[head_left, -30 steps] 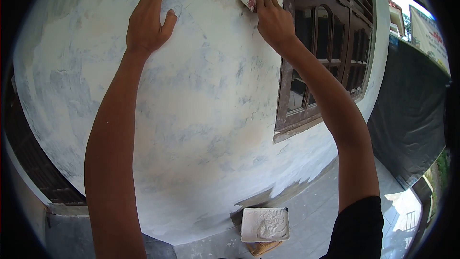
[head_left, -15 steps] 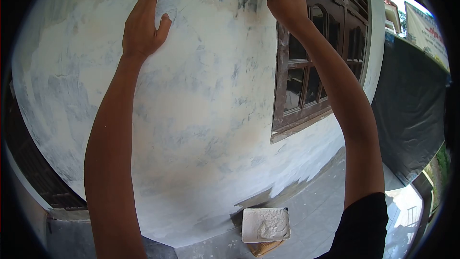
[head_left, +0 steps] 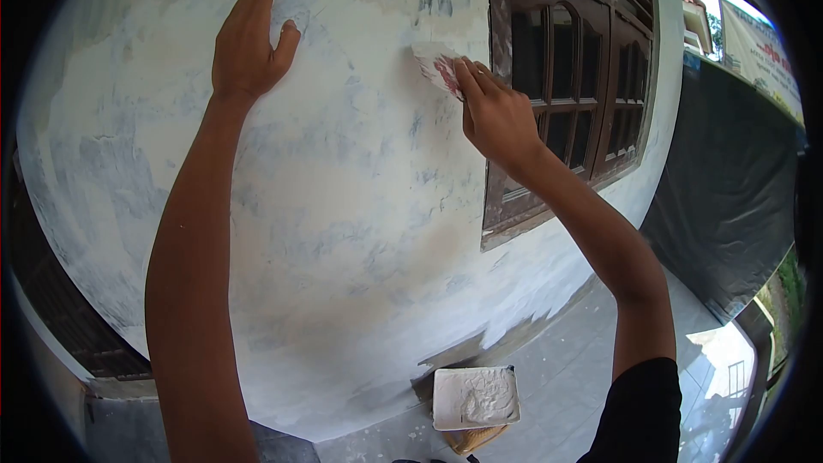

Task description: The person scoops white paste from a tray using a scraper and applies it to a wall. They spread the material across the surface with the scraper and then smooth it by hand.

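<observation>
Against the patchy white wall, my left hand is raised at the upper left, thumb apart from the fingers, with white smears on the fingertips. Whether it holds something at its far side cannot be seen. My right hand pinches a thin, flat scraper, whitish with red marks. The scraper's edge is at the wall, just left of the brown window frame. Grey-blue patches show through the white coat around both hands.
A white tray of white paste rests on something yellowish-brown near the wall's base, on the grey tiled floor. Black sheeting hangs at the right, below a banner. A dark slatted panel lies at the left.
My right hand has moved down and slightly left with the scraper, from the window's top edge to beside the panes. My left hand stays nearly in place.
</observation>
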A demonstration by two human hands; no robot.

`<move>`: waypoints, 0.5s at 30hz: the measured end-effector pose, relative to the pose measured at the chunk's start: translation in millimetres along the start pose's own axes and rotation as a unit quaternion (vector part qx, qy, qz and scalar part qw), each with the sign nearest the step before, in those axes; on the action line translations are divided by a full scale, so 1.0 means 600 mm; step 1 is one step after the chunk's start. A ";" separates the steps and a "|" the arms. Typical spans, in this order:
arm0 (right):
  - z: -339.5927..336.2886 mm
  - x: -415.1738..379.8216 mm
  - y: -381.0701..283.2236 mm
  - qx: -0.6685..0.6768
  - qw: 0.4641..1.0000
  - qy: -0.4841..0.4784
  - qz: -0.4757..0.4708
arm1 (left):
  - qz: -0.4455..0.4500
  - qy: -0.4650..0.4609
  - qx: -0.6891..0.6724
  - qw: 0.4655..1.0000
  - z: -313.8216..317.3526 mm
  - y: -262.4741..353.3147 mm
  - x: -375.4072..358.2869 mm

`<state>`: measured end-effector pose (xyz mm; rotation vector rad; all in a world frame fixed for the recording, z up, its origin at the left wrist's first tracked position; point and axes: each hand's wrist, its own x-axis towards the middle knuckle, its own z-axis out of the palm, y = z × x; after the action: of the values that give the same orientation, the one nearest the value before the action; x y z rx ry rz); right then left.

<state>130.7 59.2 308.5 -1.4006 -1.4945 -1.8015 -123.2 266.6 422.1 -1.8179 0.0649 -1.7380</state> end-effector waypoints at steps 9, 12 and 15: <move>0.037 0.203 0.163 -0.017 0.979 0.067 0.192 | -0.012 -0.009 -0.005 1.000 -0.004 0.005 0.000; 0.108 0.201 0.202 -0.073 0.987 0.089 0.116 | -0.016 -0.011 -0.013 1.000 -0.004 0.007 0.000; 0.117 0.135 0.156 -0.108 0.985 0.093 0.093 | -0.012 -0.010 -0.006 1.000 -0.004 0.006 -0.001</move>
<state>202.9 112.7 419.1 -1.3755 -1.0653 -1.9596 -124.3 263.1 419.7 -1.8500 0.0461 -1.7390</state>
